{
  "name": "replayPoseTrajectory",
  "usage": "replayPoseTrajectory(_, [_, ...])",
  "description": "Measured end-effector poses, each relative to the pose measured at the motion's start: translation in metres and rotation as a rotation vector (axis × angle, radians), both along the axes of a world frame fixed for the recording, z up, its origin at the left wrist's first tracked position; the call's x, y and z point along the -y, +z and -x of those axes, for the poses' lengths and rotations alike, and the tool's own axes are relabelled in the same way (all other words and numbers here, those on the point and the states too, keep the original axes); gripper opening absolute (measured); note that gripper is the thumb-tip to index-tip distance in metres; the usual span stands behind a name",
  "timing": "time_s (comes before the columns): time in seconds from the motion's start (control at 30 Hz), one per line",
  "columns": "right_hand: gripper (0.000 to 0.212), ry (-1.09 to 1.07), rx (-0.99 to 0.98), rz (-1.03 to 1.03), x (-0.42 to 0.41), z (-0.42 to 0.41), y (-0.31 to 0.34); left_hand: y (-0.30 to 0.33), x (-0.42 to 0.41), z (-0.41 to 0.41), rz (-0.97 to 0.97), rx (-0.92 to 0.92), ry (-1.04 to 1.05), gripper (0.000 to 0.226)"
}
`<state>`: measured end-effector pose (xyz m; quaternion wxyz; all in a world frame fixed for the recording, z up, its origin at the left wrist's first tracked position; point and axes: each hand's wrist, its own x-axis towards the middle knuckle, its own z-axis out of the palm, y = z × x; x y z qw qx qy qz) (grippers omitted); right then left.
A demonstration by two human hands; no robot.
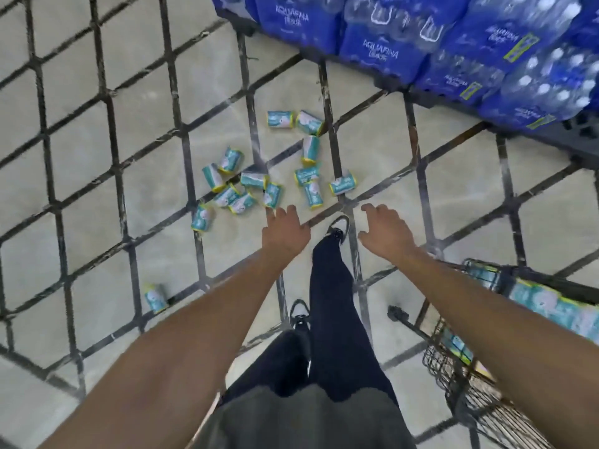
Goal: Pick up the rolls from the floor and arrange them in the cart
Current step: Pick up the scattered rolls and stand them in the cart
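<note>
Both hands reach forward and down with nothing in them; the left hand [285,230] has its fingers loosely spread and slightly bent, its fingertips just short of the nearest rolls; the right hand [385,230] is open too, fingers curved downward, thumb out to the side, held over bare floor [97,157].

The rolls [256,179] lie scattered on the tiles ahead of the hands, small teal-and-white packets with yellow ends; about 13 sit in a loose cluster, some touching, some lying across the dark tile joints; 2 lie side by side at the far edge [295,119]; 1 stray roll [155,297] lies well apart, near the left forearm.

The cart [470,377], a dark wire basket, stands at the lower right beside the right forearm; a teal-and-white pack [551,303] rests in it.

Between the arms, dark trousers and 2 dark-and-white shoes, 1 foot [338,226] stepped ahead of the other [299,314].

Along the top right, blue shrink-wrapped packs of water bottles [385,50] are stacked on a dark base.
</note>
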<state>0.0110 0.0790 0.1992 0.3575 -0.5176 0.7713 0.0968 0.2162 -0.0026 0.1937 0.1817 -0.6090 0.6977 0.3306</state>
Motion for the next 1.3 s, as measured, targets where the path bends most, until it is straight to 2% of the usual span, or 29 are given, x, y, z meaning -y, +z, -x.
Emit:
replayPoseTrajectory(0.17, [0.054,0.067,-0.017,-0.086,0.08,0.053,-0.105,-0.097,0.052,0.043,-0.204,-0.023,0.227,0.058])
replayPoseTrajectory(0.33, [0.063,0.142,-0.016,-0.152,0.139,0.088,-0.231,-0.225,0.102,0.078,-0.353,0.033,0.449,0.05])
replayPoseTrajectory(0.43, [0.068,0.266,-0.019,-0.148,0.166,0.098,-0.316,-0.312,0.13,0.101,-0.384,0.054,0.546,0.049])
replayPoseTrajectory(0.6, [0.08,0.494,-0.069,-0.086,0.201,0.1,-0.467,-0.467,0.157,0.128,-0.442,0.047,0.694,0.073])
replayPoseTrajectory(0.67, [0.086,0.559,-0.07,-0.09,0.209,0.097,-0.522,-0.518,0.158,0.134,-0.444,0.092,0.758,0.071])
replayPoseTrajectory(0.73, [0.091,0.622,-0.072,-0.101,0.209,0.097,-0.57,-0.559,0.155,0.141,-0.409,0.119,0.771,0.069])
replayPoseTrajectory(0.8, [0.094,0.657,-0.066,-0.061,0.204,0.101,-0.611,-0.597,0.15,0.145,-0.341,0.134,0.728,0.076])
replayPoseTrajectory(0.93, [0.1,0.763,-0.159,0.061,0.207,0.106,-0.657,-0.644,0.142,0.136,-0.189,0.196,0.827,0.098])
replayPoseTrajectory(1.0, [0.091,0.779,-0.138,0.116,0.219,0.104,-0.667,-0.657,0.143,0.119,-0.134,0.183,0.914,0.093])
replayPoseTrajectory(1.1, [0.081,0.745,-0.118,0.144,0.229,0.106,-0.667,-0.667,0.141,0.101,-0.11,0.13,0.933,0.083])
replayPoseTrajectory(1.17, [0.077,0.612,-0.056,0.1,0.225,0.105,-0.656,-0.662,0.14,0.094,-0.125,0.089,0.904,0.075])
replayPoseTrajectory(1.3, [0.082,0.147,0.006,-0.005,0.205,0.105,-0.616,-0.625,0.141,0.101,-0.212,0.047,0.787,0.071])
